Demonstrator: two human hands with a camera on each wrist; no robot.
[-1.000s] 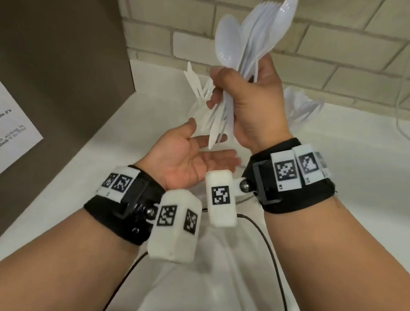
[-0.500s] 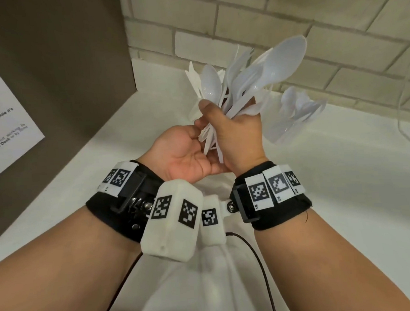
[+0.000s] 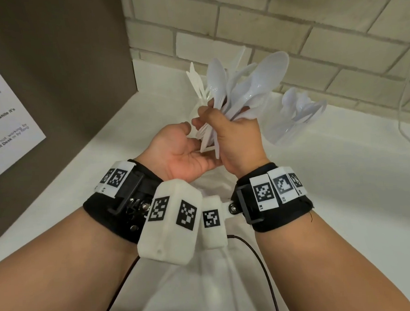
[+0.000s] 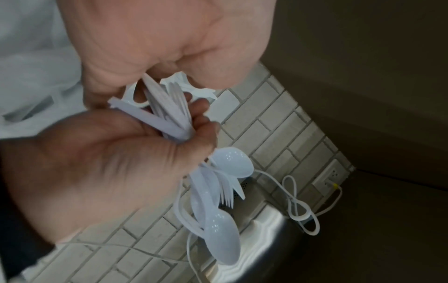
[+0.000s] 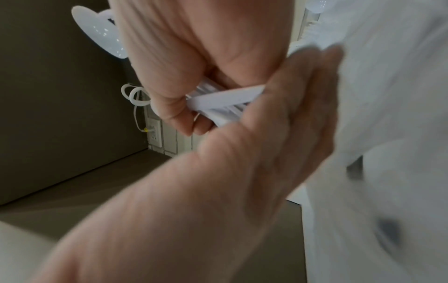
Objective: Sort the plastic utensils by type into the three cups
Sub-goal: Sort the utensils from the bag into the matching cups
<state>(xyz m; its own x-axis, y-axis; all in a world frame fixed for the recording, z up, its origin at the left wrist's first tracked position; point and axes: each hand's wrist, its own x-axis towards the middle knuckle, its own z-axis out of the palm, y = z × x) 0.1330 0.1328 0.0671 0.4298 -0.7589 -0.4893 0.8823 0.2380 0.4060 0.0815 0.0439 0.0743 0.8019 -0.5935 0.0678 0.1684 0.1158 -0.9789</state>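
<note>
My right hand (image 3: 233,134) grips a bundle of white plastic utensils (image 3: 250,86), spoons and forks mixed, heads fanned up and to the right. My left hand (image 3: 180,152) lies palm up just below, fingers straight and touching the handle ends (image 5: 225,97). In the left wrist view the right hand (image 4: 109,162) is wrapped round the bundle (image 4: 218,201). A clear cup (image 3: 278,130) with several spoons stands right of the hands. Behind the bundle another clear cup (image 3: 197,113) holds pointed utensils (image 3: 195,81). A third cup is hidden.
The white counter (image 3: 344,195) ends at a brick wall (image 3: 311,31) behind and a dark panel (image 3: 64,67) with a paper notice (image 3: 5,123) at left. A white cable (image 4: 298,206) runs to a wall outlet (image 4: 329,176). A shiny metal appliance (image 4: 278,229) stands at right.
My right hand has come down with the bundle and tipped its heads to the right. The left hand has moved in under the handle ends and now touches them.
</note>
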